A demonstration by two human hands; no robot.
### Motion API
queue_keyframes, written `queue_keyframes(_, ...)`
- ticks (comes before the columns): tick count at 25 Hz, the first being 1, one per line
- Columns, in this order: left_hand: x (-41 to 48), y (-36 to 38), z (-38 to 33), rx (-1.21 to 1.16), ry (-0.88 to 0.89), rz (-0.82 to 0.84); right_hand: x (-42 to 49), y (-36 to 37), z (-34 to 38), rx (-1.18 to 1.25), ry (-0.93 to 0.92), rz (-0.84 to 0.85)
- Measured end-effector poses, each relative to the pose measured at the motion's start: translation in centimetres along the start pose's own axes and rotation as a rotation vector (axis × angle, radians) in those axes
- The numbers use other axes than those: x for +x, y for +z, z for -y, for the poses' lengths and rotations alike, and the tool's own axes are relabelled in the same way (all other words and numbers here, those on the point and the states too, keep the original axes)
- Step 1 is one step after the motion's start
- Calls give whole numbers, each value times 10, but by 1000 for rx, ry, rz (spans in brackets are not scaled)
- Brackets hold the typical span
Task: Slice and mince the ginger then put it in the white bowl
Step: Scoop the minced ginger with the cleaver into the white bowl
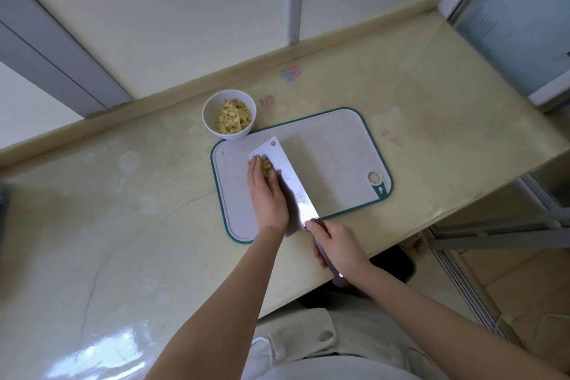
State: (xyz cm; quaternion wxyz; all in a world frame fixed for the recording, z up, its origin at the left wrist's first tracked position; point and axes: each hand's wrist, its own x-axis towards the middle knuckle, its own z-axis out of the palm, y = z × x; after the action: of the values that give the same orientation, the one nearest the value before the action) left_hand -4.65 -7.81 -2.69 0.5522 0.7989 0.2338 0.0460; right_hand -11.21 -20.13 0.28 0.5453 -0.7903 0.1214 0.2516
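A white bowl (229, 114) holding minced ginger stands on the counter, just beyond the far left corner of the cutting board (333, 160). A cleaver (290, 185) lies flat across the board with a small heap of minced ginger (267, 167) on its blade. My left hand (266, 194) rests on the blade, its straight fingers pressed against the heap. My right hand (337, 245) grips the cleaver's dark handle near the board's front edge.
The board, white with a teal rim, lies on a beige counter (123, 210) that runs along a window wall. The counter's front edge drops off at the right, where a floor and metal rails show. Faint pink and blue marks (290, 74) sit behind the board.
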Motion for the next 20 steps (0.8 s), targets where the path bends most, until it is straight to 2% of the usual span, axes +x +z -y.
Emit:
queue_keyframes(10,61,-11,-35,101,159,-37,32,-2,62,145,13,22)
queue_keyframes(20,99,-18,-46,172,186,7,63,0,93,142,64,46)
